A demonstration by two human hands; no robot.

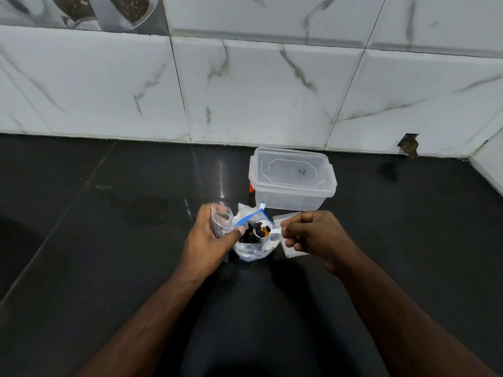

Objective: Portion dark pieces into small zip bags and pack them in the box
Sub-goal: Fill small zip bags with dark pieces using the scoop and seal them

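My right hand (310, 235) pinches the loaded white scoop (261, 229), handle pointing right, just beside the small zip bag (221, 216) my left hand (211, 238) grips.

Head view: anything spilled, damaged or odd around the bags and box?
No spill shows. The dark pieces sit in the big bag and scoop. One oddity: a broken hole in the wall tile, right of the lidded box.

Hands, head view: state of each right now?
Left hand: grips a small clear zip bag.
Right hand: pinches the handle of a white scoop loaded with dark pieces.
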